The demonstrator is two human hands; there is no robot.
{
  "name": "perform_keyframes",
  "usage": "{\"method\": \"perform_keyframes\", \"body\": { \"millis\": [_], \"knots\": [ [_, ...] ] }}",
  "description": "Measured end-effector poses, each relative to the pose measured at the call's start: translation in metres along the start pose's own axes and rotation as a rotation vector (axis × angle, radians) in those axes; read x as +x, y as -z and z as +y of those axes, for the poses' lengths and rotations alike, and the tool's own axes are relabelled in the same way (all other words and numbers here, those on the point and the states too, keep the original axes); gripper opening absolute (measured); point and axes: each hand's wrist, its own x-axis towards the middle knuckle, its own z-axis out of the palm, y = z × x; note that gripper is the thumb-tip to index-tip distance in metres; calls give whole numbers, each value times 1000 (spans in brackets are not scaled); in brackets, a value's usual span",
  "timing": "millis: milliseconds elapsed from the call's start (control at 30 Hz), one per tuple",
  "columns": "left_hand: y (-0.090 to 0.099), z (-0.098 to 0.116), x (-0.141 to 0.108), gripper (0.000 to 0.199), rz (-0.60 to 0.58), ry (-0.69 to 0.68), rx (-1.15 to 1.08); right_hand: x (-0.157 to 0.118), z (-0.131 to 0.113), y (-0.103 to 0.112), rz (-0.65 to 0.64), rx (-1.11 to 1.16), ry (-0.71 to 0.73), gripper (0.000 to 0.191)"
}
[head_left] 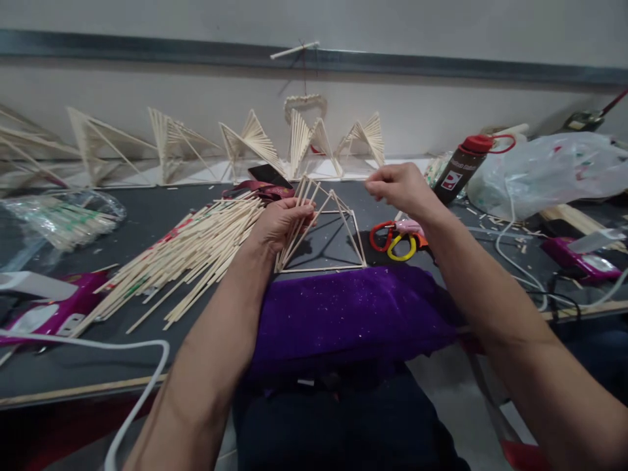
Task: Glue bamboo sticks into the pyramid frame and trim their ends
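Plainly, left grip [284, 226] clamps stick frame [324, 269] on dark, wallside table [152, 204]; right grip [402, 188] together.

On the dark bottle [447, 186] in the upper right of the frame, I see pale lettering [465, 161] above a red-and-white label [451, 180], too blurred for me to read. Marks on the maroon strap [280, 191] near the centre also defeat me.

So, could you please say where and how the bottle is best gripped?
Probably around the upper body of the bottle, from the left: it is straight-sided there, while the red loop juts right and the plastic bag crowds that side.
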Motion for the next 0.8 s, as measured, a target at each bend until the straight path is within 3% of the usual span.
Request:
{"method": "perform_keyframes", "body": {
  "millis": [133, 300, 600, 800],
  "knots": [
    [0, -2, 1, 15, -4, -9, 13, 35, -6, -33, -97, 269, -24, 13],
    [-1, -2, -1, 16, -13, -20, -6, 48, -7, -57, -144, 359, -24, 13],
    [1, -3, -2, 18, 1, -46, 38, 45, -17, -71, -125, 406, 4, 10],
    [5, -8, -2, 16, -33, -23, 24, 45, -14, -69, -90, 415, -31, 7]
  ]
}}
